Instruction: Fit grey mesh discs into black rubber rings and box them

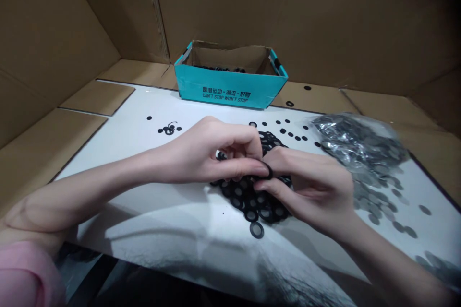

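My left hand (pixel 230 151) and my right hand (pixel 313 187) meet over a pile of black rings with grey centres (pixel 239 196). A black ring (pixel 267 171) is pinched between the left thumb and fingers, its edge showing by the thumb tip. The right thumb and curled fingers close at the same ring from the other side; its far part is hidden by them. One ringed disc (pixel 257 230) lies apart at the front of the pile.
A blue cardboard box (pixel 230 88) with dark pieces inside stands at the back. A clear plastic bag (pixel 360 144) of grey discs lies at right, with loose grey discs (pixel 382 201) before it. Small black discs (pixel 290 134) are scattered behind the pile. Cardboard walls (pixel 288 14) surround the white table (pixel 154 220).
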The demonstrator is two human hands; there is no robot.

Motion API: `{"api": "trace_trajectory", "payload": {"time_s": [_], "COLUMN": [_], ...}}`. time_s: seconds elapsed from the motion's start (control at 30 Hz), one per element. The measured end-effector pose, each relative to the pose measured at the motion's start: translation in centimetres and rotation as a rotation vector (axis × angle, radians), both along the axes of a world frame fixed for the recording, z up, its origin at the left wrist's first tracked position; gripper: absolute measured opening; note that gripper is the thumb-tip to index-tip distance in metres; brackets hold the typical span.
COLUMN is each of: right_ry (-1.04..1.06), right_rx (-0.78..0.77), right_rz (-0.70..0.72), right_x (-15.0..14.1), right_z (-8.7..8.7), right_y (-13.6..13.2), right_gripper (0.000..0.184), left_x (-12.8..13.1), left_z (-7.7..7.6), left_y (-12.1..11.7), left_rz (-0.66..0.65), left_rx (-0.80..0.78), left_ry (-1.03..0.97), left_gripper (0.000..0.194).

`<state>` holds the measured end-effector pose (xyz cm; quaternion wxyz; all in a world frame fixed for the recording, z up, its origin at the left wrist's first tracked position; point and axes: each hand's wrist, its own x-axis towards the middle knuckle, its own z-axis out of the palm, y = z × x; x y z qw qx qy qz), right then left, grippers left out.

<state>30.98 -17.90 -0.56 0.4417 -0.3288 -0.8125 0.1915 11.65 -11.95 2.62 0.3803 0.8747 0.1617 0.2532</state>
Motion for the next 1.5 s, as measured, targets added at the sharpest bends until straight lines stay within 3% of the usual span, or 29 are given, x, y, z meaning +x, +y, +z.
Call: {"api": "trace_trajectory", "payload": {"time_s": [0.37, 0.57, 0.73, 0.87, 0.93, 1.23, 1.4, 1.5], "right_ry": [-0.027, -0.134, -0.079, -0.035, -0.069, 0.045, -0.065, -0.139], "right_rx": [0.019, 0.111, 0.150, 0.186, 0.171, 0.099, 0.066, 0.080], "right_rz": [0.040, 0.044, -0.047, -0.110, -0.116, -0.174, -0.030, -0.020], "right_x": [-0.1, 0.1, 0.1, 0.0, 0.0, -0.8, -0.6, -0.1], "right_z": [0.2, 0.4, -0.1, -0.4, -0.3, -0.6, -0.3, -0.2], "right_y": [0.1, 0.3, 0.3, 0.3, 0.3, -0.3, 0.2, 0.7], "right_gripper": [0.009, 0.008, 0.012, 0.014, 0.015, 0.017, 0.015, 0.014], "left_x": [-0.7, -0.7, -0.3, 0.3, 0.5, -0.1, -0.7, -0.5], "left_z": [1.3, 1.1, 0.3, -0.3, -0.4, 0.8, 0.8, 0.5], "left_y": [0.5, 0.2, 0.0, -0.2, -0.3, -0.1, 0.5, 0.3], "left_rz": [-0.091, -0.068, 0.035, -0.001, 0.003, -0.001, -0.019, 0.017], "left_rx": [0.057, 0.047, -0.163, -0.464, -0.510, -0.493, -0.413, -0.306], "left_ry": [0.143, 0.133, 0.031, -0.017, -0.032, 0.079, 0.168, 0.143], "left_gripper": [0.015, 0.005, 0.009, 0.010, 0.008, 0.013, 0.008, 0.007]}}
